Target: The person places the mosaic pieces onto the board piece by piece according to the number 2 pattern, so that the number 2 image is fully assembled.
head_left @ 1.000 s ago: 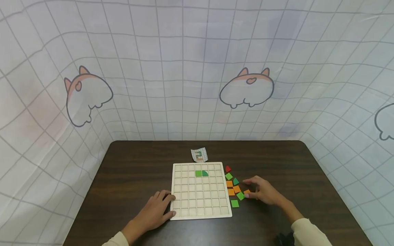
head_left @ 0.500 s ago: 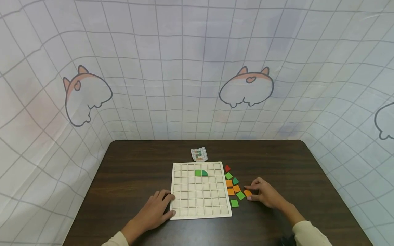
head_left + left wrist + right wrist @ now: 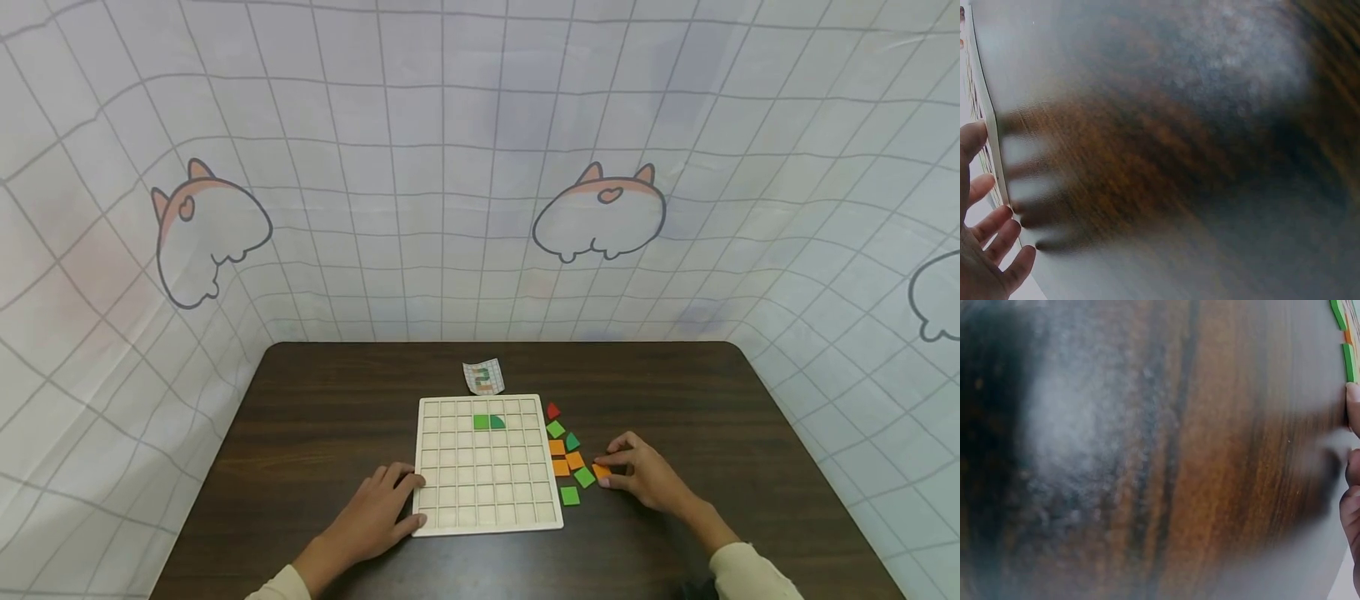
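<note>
The far card's [image 3: 483, 377] print is illegible; the right hand [image 3: 643, 477], narrower than a second ago, pinches an orange tile [image 3: 601, 472]; the left hand [image 3: 373, 512], uncurled, touches the board [image 3: 483, 477].

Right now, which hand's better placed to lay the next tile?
Likely the right hand: thumb and finger at an orange tile. The left hand touches the left edge of the board, away from the loose tiles.

head: from above, farthest off, facing forward and down over table [image 3: 330, 417] to curtain [image 3: 442, 208] | left wrist: close over table, left hand [image 3: 378, 510] at left edge | right wrist: likewise close, right hand [image 3: 647, 475] at right edge | head+left share: left hand, board [image 3: 486, 496] | head+right share: right hand, tiles [image 3: 570, 496]
</note>
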Tool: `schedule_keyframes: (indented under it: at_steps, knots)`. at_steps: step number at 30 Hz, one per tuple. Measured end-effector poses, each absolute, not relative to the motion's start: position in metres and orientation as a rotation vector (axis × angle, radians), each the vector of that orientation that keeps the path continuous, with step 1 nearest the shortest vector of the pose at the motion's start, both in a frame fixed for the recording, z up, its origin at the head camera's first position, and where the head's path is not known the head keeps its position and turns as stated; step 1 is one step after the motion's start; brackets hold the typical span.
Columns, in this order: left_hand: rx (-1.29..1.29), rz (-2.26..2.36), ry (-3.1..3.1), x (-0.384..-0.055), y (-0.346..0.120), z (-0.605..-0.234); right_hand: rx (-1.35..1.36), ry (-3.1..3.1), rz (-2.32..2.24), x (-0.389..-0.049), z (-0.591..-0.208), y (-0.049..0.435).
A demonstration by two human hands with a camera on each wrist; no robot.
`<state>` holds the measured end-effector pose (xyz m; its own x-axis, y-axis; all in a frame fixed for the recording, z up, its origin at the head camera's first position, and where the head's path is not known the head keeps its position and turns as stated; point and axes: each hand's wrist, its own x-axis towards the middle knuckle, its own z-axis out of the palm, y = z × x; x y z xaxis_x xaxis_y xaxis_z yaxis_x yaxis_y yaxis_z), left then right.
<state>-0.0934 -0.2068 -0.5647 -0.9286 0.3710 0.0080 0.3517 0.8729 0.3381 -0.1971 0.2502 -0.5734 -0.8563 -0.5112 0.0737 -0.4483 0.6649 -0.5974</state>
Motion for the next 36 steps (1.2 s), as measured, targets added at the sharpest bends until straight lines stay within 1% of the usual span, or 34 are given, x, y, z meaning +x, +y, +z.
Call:
schedule_keyframes:
  at_steps: [12,24,36]
  knots:
    - [0.559,0.521,2.977,-0.093,-0.206,-0.564,-0.828,2.829,-0.882,-0.197,-0.575,0.241]
    - [0.556,0.501,2.983,-0.093,-0.204,-0.561,-0.759,2.847,-0.779,-0.199,-0.573,0.238]
    - [0.561,0.477,2.979,-0.093,-0.204,-0.562,-0.672,2.794,-0.878,-0.197,-0.572,0.236]
